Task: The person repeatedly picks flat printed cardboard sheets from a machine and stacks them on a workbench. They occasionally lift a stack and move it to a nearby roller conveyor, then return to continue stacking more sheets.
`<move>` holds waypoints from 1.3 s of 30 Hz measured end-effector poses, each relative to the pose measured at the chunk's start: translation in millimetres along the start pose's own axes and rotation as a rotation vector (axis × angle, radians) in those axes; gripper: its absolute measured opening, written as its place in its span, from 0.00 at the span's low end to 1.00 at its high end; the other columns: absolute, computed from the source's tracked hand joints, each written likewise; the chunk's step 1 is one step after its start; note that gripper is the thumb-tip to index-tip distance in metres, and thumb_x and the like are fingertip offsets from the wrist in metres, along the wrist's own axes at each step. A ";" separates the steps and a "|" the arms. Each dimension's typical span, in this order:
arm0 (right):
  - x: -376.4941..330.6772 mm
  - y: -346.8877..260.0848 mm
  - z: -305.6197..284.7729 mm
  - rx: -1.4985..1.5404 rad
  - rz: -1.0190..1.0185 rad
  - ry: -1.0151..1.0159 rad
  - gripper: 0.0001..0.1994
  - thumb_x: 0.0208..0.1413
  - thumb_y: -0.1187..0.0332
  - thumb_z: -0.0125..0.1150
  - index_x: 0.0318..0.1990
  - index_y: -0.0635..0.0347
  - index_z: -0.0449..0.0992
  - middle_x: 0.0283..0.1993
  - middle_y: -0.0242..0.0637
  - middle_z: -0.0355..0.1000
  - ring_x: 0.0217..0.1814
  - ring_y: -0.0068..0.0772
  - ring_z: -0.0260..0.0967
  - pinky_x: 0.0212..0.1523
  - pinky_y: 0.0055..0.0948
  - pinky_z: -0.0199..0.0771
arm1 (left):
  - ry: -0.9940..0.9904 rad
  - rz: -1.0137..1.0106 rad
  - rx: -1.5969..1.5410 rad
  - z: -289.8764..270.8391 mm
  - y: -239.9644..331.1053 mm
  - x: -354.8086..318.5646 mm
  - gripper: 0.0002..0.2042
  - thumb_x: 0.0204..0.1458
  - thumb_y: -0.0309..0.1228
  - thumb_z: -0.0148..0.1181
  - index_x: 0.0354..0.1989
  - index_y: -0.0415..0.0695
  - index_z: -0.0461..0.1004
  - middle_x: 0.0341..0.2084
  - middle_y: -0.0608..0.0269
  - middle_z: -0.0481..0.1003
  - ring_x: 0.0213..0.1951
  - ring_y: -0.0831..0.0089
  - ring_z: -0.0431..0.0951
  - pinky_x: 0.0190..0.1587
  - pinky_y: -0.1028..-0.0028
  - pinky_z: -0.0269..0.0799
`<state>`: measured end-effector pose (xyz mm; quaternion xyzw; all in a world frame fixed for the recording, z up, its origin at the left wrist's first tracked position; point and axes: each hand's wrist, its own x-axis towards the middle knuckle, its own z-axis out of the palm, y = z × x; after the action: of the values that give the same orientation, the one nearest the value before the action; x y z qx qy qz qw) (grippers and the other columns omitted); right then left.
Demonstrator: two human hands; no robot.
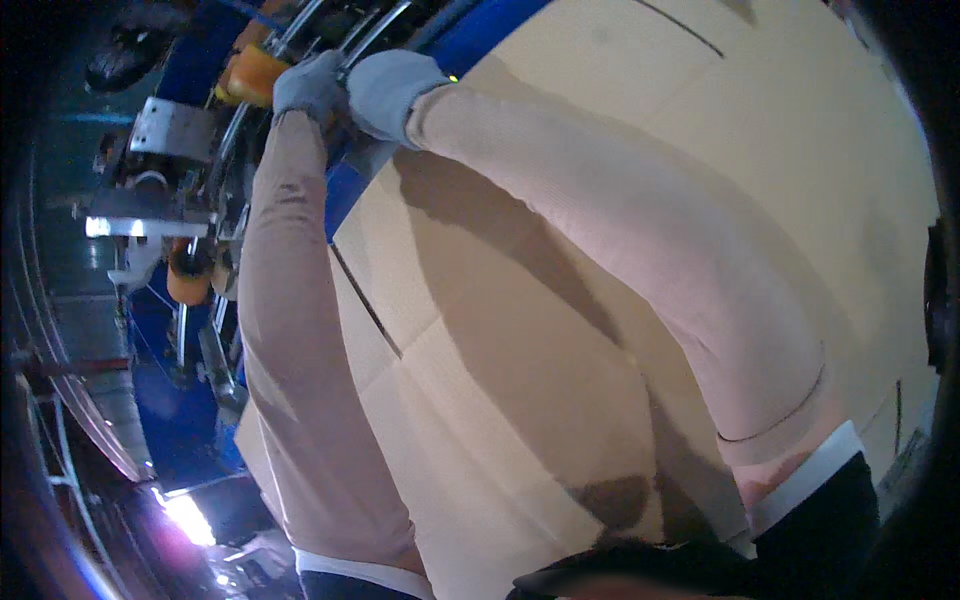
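Both my arms, in pale pink sleeves, stretch forward to the far left over a large tan cardboard sheet (500, 380). My left hand (308, 85), in a grey glove, is beside an orange roller (258, 76) at the machine's edge. Close to it on the right, my right hand (392, 92), also grey-gloved, is at the blue machine frame (490, 25) and the metal rods (375, 32). The fingers of both hands are mostly hidden, so what they grip, if anything, does not show.
Machinery runs along the left, with a metal bracket (172, 127), a lower orange roller (187, 272) and a blue panel (175, 420). Dark slots (368, 300) cut into the cardboard, which extends far to the right. A bright lamp (188, 518) shines at lower left.
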<state>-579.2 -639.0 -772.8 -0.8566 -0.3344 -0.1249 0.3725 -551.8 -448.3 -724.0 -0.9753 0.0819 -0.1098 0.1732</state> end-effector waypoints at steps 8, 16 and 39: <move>4.7 7.7 4.5 -0.143 -0.162 -0.086 0.11 0.48 0.67 0.55 0.34 0.61 0.81 0.34 0.49 0.77 0.37 0.49 0.76 0.38 0.42 0.76 | 0.168 0.046 -0.445 18.9 -23.2 3.7 0.10 0.46 0.35 0.59 0.36 0.49 0.79 0.37 0.63 0.78 0.38 0.71 0.76 0.43 0.74 0.70; 6.0 6.3 5.6 -0.136 -0.204 -0.081 0.11 0.48 0.67 0.53 0.34 0.60 0.81 0.35 0.49 0.77 0.38 0.48 0.76 0.40 0.42 0.76 | 0.286 -0.328 -0.960 28.6 13.0 -6.1 0.20 0.46 0.38 0.61 0.45 0.39 0.77 0.36 0.62 0.79 0.38 0.74 0.76 0.44 0.75 0.70; 26.5 9.8 25.4 -0.005 -0.175 0.066 0.11 0.52 0.65 0.52 0.35 0.54 0.81 0.38 0.46 0.77 0.42 0.46 0.76 0.42 0.39 0.75 | 0.387 -0.111 -0.867 24.3 10.3 -2.7 0.16 0.47 0.27 0.59 0.46 0.50 0.76 0.50 0.66 0.74 0.47 0.66 0.76 0.48 0.72 0.72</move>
<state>-553.8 -612.7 -783.5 -0.8204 -0.3950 -0.1861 0.3691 -549.8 -449.6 -750.4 -0.9222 0.0985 -0.2543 -0.2742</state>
